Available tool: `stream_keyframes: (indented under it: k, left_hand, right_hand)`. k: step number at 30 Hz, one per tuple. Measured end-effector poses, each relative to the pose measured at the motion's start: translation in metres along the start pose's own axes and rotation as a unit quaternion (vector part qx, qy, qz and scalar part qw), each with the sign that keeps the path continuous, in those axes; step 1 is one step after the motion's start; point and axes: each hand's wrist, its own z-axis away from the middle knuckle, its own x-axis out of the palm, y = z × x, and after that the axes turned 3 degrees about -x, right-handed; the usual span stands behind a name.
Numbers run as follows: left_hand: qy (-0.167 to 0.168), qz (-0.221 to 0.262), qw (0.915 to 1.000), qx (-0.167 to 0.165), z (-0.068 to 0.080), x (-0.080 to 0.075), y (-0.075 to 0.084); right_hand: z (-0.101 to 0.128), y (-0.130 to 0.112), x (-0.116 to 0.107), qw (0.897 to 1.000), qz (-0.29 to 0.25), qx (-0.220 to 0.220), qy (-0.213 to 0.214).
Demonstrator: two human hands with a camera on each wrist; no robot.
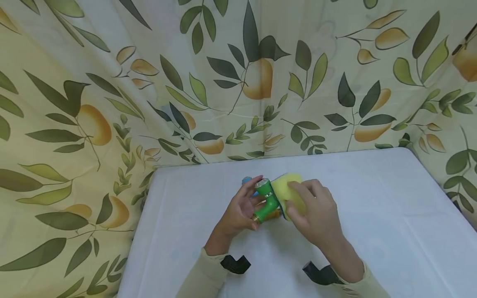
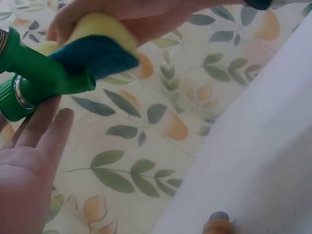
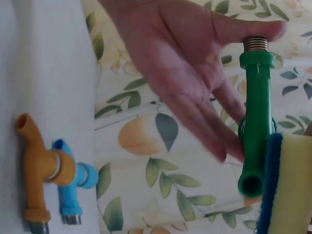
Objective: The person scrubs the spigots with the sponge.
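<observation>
My left hand (image 1: 236, 211) holds a green tap (image 1: 269, 203) up off the table. In the right wrist view, its thumb presses the brass threaded end (image 3: 256, 44) and its fingers lie behind the tap's body. A yellow sponge (image 1: 285, 190) with a dark blue-green scouring side (image 2: 97, 56) is pinched in my right hand (image 1: 318, 211). That scouring side lies against the green tap, near its spout. Below and behind the hands are an orange tap (image 3: 36, 170) and a light blue tap (image 3: 70, 195), side by side on the table.
A white cloth covers the table (image 1: 372, 198), whose far edge meets a curtain (image 1: 238, 124) printed with leaves and fruit. More of this curtain hangs at the left and right sides. Black straps (image 1: 235, 264) circle both wrists.
</observation>
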Motion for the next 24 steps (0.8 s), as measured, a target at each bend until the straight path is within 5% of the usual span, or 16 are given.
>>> stream_keyframes:
  k: [3, 7, 13, 18, 24]
  left_hand:
    - [-0.020, -0.016, 0.9997, -0.004, -0.001, 0.002, 0.001]
    - [-0.006, -0.021, 0.9998, 0.001, 0.001, 0.002, 0.003]
    - [-0.025, -0.015, 0.9992, 0.028, -0.001, 0.003, 0.007]
    - [-0.049, -0.027, 0.9976, 0.042, -0.002, 0.005, 0.011]
    - [-0.034, -0.115, 0.9927, 0.015, 0.001, 0.006, 0.013]
  right_hand:
    - [-0.003, -0.002, 0.000, 0.999, -0.029, -0.029, -0.003]
    - [-0.006, -0.003, -0.002, 0.995, -0.032, -0.097, 0.001]
    - [-0.007, -0.004, -0.004, 0.999, -0.043, -0.028, 0.009]
    - [-0.005, -0.005, -0.005, 0.996, -0.061, -0.071, 0.015]
    - [-0.008, -0.003, -0.009, 0.997, -0.074, -0.029, 0.006]
